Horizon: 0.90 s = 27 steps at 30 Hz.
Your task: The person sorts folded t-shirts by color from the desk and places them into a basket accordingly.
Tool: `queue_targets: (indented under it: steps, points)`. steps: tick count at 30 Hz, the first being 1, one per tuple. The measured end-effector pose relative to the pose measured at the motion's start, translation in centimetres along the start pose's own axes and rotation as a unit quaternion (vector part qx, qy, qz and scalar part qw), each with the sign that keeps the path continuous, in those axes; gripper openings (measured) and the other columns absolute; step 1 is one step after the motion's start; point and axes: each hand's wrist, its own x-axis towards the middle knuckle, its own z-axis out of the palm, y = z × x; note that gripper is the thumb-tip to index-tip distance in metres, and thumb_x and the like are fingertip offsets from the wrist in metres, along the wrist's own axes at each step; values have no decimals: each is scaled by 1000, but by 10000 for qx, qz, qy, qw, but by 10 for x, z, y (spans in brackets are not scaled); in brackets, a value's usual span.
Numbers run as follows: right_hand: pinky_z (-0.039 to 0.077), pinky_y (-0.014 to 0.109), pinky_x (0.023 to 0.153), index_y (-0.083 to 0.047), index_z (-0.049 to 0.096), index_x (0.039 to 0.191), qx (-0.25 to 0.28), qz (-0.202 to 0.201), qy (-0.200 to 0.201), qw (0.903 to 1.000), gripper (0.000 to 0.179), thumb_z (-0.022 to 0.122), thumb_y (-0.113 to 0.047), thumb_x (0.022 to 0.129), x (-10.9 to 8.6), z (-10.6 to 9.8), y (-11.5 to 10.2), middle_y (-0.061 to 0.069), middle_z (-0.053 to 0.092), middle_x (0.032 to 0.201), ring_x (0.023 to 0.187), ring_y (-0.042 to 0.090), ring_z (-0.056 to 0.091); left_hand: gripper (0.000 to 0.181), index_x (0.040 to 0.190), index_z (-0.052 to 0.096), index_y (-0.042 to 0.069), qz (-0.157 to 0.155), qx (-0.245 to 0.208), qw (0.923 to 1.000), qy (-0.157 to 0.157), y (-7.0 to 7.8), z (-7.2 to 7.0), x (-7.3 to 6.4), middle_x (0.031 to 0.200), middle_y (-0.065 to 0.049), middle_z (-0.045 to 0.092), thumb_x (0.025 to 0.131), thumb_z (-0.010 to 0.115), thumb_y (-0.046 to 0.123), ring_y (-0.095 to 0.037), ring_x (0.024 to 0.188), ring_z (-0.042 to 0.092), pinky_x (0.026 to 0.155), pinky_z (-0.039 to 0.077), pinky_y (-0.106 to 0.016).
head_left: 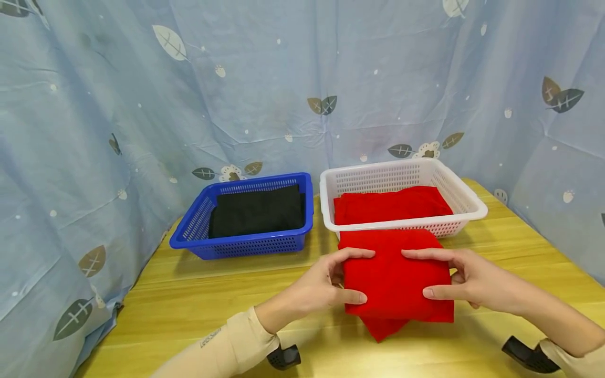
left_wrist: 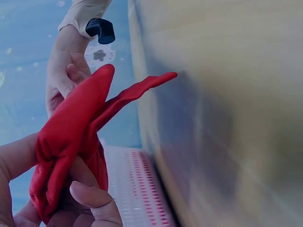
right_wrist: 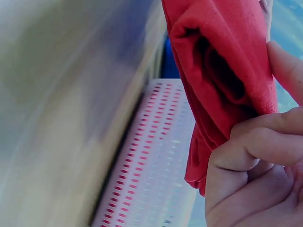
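Both hands hold a folded red cloth (head_left: pixel 394 278) in front of the white basket. My left hand (head_left: pixel 333 281) grips its left edge, thumb and index finger on the upper face and the other fingers beneath. The right hand (head_left: pixel 468 278) grips the opposite edge in the same way. In the left wrist view the folded cloth (left_wrist: pixel 71 123) is raised above the table, a loose flap hanging from it. Its layered, rolled fold (right_wrist: pixel 222 71) shows in the right wrist view. Another red cloth (head_left: pixel 392 205) lies inside the white basket (head_left: pixel 472 210).
A blue basket (head_left: pixel 246 247) with folded black cloth (head_left: pixel 257 212) stands left of the white one. Both are on a yellow wood-grain table (head_left: pixel 212 304). A blue leaf-patterned curtain (head_left: pixel 264 79) hangs behind and at both sides.
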Motion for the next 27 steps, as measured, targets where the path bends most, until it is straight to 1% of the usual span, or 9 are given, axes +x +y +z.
queue_targets:
  steps: [3, 6, 8, 10, 13, 16, 18, 22, 27]
  points:
    - [39, 28, 39, -24, 50, 161, -117, -156, 116, 9997, 65, 75, -16, 102, 0, -3, -6, 1, 69, 83, 42, 12, 34, 72, 150, 61, 27, 108, 31, 9999, -23, 7, -3, 0, 130, -8, 74, 89, 81, -5, -14, 105, 76, 92, 64, -32]
    - [39, 29, 39, -25, 50, 161, -267, -255, 229, 9991, 65, 75, -16, 101, 1, -7, -13, 0, 69, 74, 42, 11, 34, 73, 151, 60, 28, 178, 86, 9998, -15, 15, -6, 0, 131, -10, 74, 89, 81, -5, -15, 107, 76, 92, 64, -33]
    - [40, 29, 39, -26, 51, 161, -375, -279, 318, 9984, 66, 76, -17, 101, 3, -10, -18, -1, 71, 76, 42, 11, 36, 73, 152, 59, 28, 212, 114, 9997, -10, 20, -9, 1, 132, -11, 73, 90, 81, -5, -17, 109, 76, 92, 65, -35]
    - [41, 30, 40, -27, 51, 160, -440, -274, 392, 9979, 67, 77, -17, 100, 5, -13, -23, 1, 66, 67, 43, 12, 38, 73, 152, 58, 28, 231, 151, 9996, 2, 26, -12, 1, 133, -11, 72, 91, 81, -3, -18, 110, 76, 92, 65, -36]
    - [42, 31, 41, -29, 53, 159, -513, -274, 546, 9968, 67, 79, -18, 99, 10, -19, -30, 1, 60, 63, 45, 15, 42, 72, 153, 57, 28, 328, 287, 9990, 27, 34, -18, 3, 134, -12, 71, 92, 80, -2, -19, 111, 75, 89, 65, -37]
    - [42, 32, 41, -29, 54, 158, -527, -305, 674, 9959, 67, 81, -17, 97, 17, -25, -37, 2, 50, 58, 47, 17, 42, 71, 154, 56, 27, 448, 421, 9981, 53, 41, -23, 7, 133, -13, 71, 93, 80, -1, -20, 111, 75, 85, 66, -37]
    - [41, 32, 42, -29, 55, 157, -555, -316, 760, 9951, 67, 81, -18, 97, 21, -30, -41, 1, 50, 58, 47, 17, 41, 70, 154, 56, 26, 517, 456, 9976, 56, 45, -27, 11, 134, -14, 70, 94, 79, -1, -22, 112, 75, 86, 65, -38]
    - [40, 32, 42, -28, 54, 157, -509, -286, 829, 9948, 67, 82, -17, 97, 31, -40, -48, 0, 68, 73, 47, 18, 39, 68, 154, 56, 24, 573, 479, 9972, 96, 53, -35, 21, 136, -14, 69, 95, 78, -2, -24, 115, 74, 89, 65, -40]
    - [37, 31, 43, -28, 52, 159, -471, -34, 852, 9952, 70, 83, -20, 96, 43, -55, -55, 1, 51, 63, 47, 19, 29, 67, 153, 58, 26, 557, 593, 9964, 235, 64, -44, 33, 134, -12, 71, 94, 80, 1, -25, 115, 74, 93, 65, -41]
